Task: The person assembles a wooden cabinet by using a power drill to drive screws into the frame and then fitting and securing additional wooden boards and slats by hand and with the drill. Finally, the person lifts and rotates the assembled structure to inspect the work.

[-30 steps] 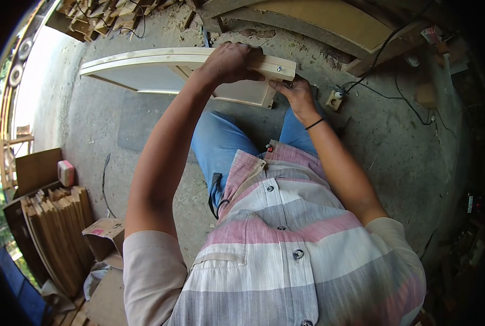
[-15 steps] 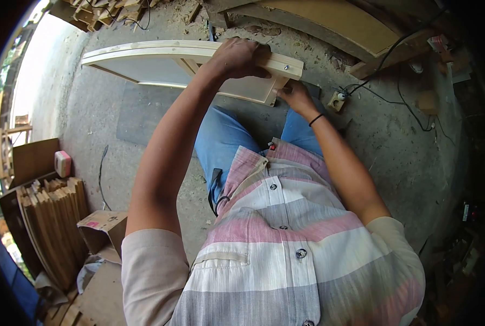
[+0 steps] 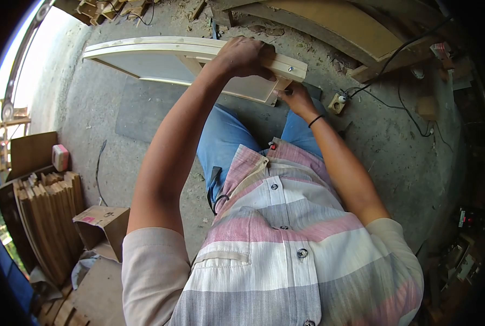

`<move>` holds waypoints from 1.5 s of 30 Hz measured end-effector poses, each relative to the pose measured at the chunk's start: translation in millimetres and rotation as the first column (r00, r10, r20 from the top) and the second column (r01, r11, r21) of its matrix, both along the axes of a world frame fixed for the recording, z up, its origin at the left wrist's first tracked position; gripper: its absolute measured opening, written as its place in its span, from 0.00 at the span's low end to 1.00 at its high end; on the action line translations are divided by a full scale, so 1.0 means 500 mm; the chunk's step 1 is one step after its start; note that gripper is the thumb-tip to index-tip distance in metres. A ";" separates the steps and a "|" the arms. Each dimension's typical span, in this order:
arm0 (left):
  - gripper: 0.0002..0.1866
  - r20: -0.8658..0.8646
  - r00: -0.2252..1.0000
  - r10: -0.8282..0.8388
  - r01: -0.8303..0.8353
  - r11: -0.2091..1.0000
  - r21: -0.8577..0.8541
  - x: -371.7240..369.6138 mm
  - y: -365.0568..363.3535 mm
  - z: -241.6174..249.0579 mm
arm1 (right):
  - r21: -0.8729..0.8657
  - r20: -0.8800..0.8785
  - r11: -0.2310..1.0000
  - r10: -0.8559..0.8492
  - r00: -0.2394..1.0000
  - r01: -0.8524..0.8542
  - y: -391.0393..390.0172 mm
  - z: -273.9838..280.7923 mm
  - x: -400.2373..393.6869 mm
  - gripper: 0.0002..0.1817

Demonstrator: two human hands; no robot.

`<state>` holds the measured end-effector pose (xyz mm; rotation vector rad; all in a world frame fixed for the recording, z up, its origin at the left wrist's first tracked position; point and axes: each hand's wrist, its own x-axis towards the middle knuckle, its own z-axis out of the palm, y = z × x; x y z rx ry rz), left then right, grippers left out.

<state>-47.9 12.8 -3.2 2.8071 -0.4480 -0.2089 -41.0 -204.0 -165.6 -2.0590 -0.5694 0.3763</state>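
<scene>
A pale wooden frame [image 3: 144,43] with panels set in it stands tilted in front of my knees, its long upper rail running from left to right. My left hand [image 3: 246,57] is wrapped over that rail, near the right end. Lower down, my right hand [image 3: 298,99] grips the frame's right end, with the thumb on the near side and the other fingers partly hidden. A small shiny metal fitting [image 3: 290,69] shows at the rail's right end. Under the frame lies a dark flat board [image 3: 139,111] on the concrete floor.
To the right, a power socket [image 3: 337,103] with a plugged-in cable sits on the floor. Stacked wooden slats [image 3: 49,212] and an open cardboard box [image 3: 104,225] are at the left. A large wooden structure [image 3: 340,30] lies across the back, with wood scraps at upper left.
The frame's right end has shifted very slightly to the right in view, with both hands keeping their hold. The camera view has tilted a little.
</scene>
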 end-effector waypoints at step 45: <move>0.28 -0.131 0.991 -0.003 0.027 0.982 0.185 0.021 -0.050 0.024 | -0.581 -0.225 0.755 -0.507 0.832 0.303 -0.589 -0.514 -0.206 0.25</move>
